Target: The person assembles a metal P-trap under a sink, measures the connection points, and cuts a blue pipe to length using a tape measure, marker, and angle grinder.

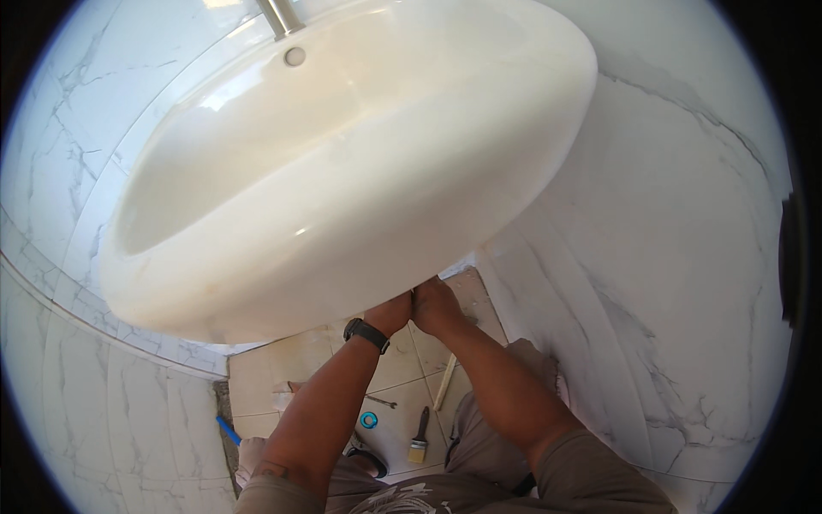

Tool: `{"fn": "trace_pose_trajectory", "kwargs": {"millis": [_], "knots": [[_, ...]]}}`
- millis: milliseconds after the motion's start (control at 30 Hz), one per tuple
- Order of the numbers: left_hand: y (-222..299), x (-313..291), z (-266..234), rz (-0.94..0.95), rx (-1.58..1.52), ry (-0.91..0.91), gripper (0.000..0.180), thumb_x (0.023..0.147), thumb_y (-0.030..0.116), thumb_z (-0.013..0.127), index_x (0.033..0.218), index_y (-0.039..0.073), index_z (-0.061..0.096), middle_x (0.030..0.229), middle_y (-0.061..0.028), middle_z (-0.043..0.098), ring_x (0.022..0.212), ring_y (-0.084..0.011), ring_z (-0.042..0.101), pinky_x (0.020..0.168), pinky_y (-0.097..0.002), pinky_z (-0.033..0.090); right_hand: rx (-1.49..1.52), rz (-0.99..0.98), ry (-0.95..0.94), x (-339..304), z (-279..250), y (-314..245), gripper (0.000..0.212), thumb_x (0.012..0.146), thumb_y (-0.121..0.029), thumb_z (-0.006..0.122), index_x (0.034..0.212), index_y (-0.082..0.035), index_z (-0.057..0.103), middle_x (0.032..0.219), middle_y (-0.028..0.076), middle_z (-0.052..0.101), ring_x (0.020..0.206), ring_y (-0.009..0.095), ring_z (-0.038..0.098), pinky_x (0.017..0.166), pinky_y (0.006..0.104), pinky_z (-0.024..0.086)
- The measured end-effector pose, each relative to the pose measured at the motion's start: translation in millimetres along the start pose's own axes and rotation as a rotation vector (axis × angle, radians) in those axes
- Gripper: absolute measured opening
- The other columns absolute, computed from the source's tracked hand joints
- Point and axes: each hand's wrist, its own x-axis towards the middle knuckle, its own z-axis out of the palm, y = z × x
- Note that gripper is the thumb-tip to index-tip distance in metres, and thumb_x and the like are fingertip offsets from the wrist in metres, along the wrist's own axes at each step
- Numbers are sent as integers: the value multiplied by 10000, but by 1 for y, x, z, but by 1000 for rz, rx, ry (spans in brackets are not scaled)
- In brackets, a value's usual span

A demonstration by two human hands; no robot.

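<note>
A large white oval washbasin (360, 154) fills the upper middle, with a chrome tap base at its far edge and an overflow hole below it. Both my hands reach under the basin's near rim. My left hand (392, 310), with a black watch on the wrist, and my right hand (435, 304) are pressed close together beneath the bowl. Their fingers are hidden by the basin, so what they touch or hold does not show.
White marble-look tiles cover the walls on both sides. On the tiled floor below lie a small paintbrush (419, 439), a blue roll of tape (369, 420), a spanner (382, 400), a pale stick (443, 382) and a blue tube (228, 430).
</note>
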Motion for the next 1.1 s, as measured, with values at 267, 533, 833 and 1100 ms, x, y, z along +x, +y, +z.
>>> {"fn": "trace_pose_trajectory", "kwargs": {"millis": [267,533,833,1100], "knots": [[-19,1,-5,82,-36,-24,427,1040,266,694,1235,-14,437,1033,-135,685,930,-200,683,795,-358,563,35,48,0,-3,-2,-3,753,963,-213,697,1583,-2,325,1654,322,279,1390,491,518,1055,546,529],[-17,6,-18,-4,5,-99,463,1033,291,705,1261,-7,433,1041,-121,691,948,-194,681,818,-360,558,129,55,130,1,1,0,861,904,-225,790,1553,9,276,1513,311,390,1292,506,566,1006,541,548],[10,8,-4,-124,-150,-131,462,1016,312,727,1272,-9,515,1123,-133,712,1044,-194,698,892,-349,558,179,67,101,4,18,19,776,933,-180,715,1539,13,269,1460,315,394,1224,518,593,939,551,575],[36,17,3,-264,-251,-125,530,1005,350,746,1302,-28,524,1150,-114,720,1023,-178,676,878,-340,552,147,-59,338,10,15,26,873,935,-169,690,1593,0,144,1495,361,325,1230,539,589,948,544,581]]}}
